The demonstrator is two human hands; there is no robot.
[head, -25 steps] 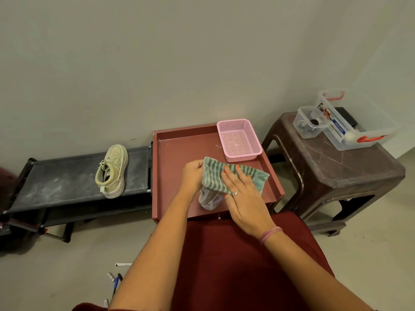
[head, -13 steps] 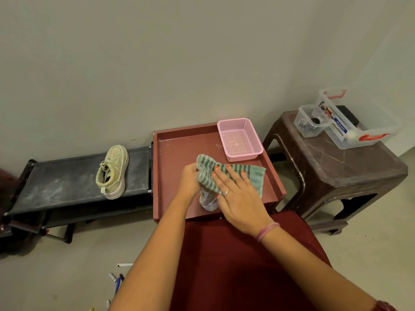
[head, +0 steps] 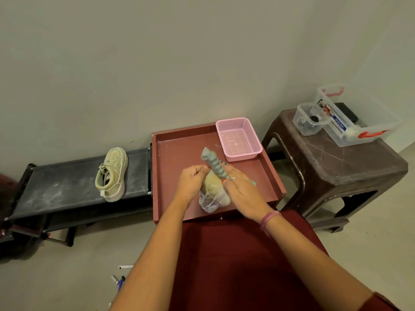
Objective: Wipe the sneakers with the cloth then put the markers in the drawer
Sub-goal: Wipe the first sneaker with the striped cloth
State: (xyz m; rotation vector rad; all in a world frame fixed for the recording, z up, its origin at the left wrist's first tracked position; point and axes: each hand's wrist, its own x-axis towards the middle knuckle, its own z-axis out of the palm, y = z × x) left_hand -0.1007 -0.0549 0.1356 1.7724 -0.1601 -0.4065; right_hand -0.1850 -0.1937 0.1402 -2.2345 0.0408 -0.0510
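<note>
A beige sneaker (head: pixel 213 190) stands toe-up in the red tray (head: pixel 177 151). My left hand (head: pixel 192 184) grips its left side. My right hand (head: pixel 241 191) lies against its right side and holds the green striped cloth (head: pixel 213 163), which sticks up bunched between the two hands. The sneaker's lower part shows below my hands; the rest is hidden. A second beige sneaker (head: pixel 112 173) lies on the black rack (head: pixel 56 189) to the left. Several markers (head: pixel 121 280) lie on the floor at the lower left.
A pink mesh basket (head: pixel 239 138) sits in the tray's far right corner. A brown plastic stool (head: pixel 336 173) at the right carries two clear containers (head: pixel 357 122). A dark red cushion (head: pixel 224 254) lies under my forearms.
The cloth lay spread flat over the sneaker under my right hand; now it is bunched and raised. The sneaker's beige upper has come into sight between my hands.
</note>
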